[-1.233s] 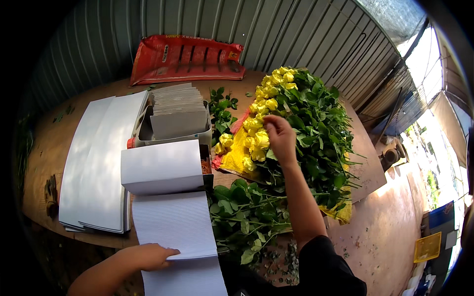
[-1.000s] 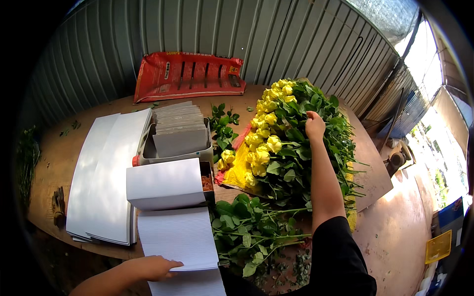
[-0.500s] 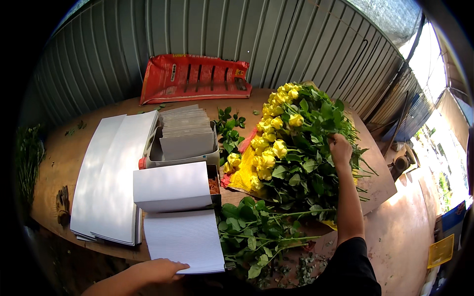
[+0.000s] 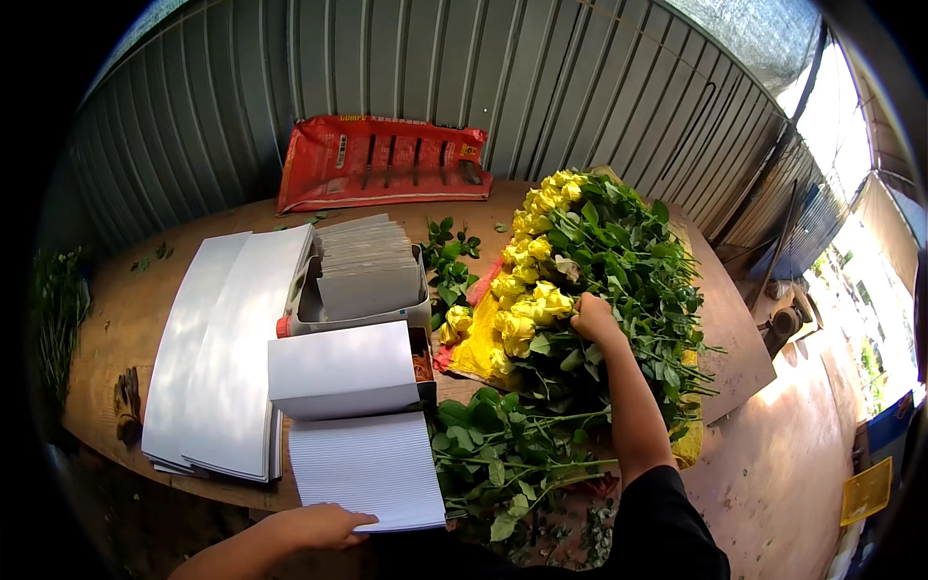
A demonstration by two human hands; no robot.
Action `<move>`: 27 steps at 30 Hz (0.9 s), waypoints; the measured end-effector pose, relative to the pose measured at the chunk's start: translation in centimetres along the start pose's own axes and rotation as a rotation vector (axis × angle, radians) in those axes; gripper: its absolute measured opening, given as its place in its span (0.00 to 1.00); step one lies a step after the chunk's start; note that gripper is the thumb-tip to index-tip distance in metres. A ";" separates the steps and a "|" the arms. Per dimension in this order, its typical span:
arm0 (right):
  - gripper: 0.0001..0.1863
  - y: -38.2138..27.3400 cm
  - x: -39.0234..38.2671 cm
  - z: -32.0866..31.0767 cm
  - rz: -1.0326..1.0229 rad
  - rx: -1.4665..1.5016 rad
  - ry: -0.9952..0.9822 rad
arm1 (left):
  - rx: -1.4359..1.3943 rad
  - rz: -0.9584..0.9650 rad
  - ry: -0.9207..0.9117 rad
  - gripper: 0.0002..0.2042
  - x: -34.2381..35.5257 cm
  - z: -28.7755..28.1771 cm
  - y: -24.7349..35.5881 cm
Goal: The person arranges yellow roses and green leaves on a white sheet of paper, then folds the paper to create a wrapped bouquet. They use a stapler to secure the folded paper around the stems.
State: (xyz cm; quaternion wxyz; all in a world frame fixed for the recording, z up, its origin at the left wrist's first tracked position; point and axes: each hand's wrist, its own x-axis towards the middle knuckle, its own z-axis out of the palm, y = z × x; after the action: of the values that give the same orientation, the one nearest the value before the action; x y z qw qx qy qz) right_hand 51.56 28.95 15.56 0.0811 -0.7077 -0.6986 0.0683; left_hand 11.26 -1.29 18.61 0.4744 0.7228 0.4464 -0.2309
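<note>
My left hand [image 4: 338, 530] grips the lower edge of a white, finely ridged sheet [image 4: 363, 464]; a plain white flap [image 4: 338, 361] lies above it. On the right my right hand [image 4: 594, 319] has curled fingers among yellow roses [image 4: 519, 332] and their dense leafy stems [image 4: 633, 253]; what its fingertips hold is hidden. A pale, brownish bloom [image 4: 568, 269] sits just above it. The roses rest on yellow sacking [image 4: 476, 358]. Loose leafy stems [image 4: 503, 464] lie right of the ridged sheet.
Flat white sheets [image 4: 208, 348] are stacked on the wooden table [image 4: 111, 338]. Grey cards [image 4: 369, 271] stand in a plastic container [image 4: 362, 319]. A red bag [image 4: 382, 164] leans on the metal wall [image 4: 406, 58]. Dark tools [image 4: 126, 406] lie left; a yellow crate [image 4: 865, 488] is far right.
My right hand went right over the stems, then came back left to beside the blooms. My left hand stays on the sheet. The whole scene shifts lower in view.
</note>
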 end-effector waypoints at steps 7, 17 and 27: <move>0.08 -6.3 3.4 -10.8 0.046 -0.205 0.534 | -0.052 0.022 -0.078 0.22 -0.2 -0.2 -0.3; 0.13 -7.0 7.9 -2.9 -0.167 0.113 0.477 | 0.013 0.142 -0.143 0.21 1.5 1.1 -2.3; 0.16 -6.7 -11.5 -14.9 -0.659 0.517 0.678 | 0.116 0.208 -0.027 0.20 1.3 0.3 -1.6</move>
State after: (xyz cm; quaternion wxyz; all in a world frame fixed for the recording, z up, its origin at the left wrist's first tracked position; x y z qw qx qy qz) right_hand 47.95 17.26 31.39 0.4908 -0.3902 -0.7787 -0.0233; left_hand 10.57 -0.76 16.69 0.4591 0.7882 0.3486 -0.2154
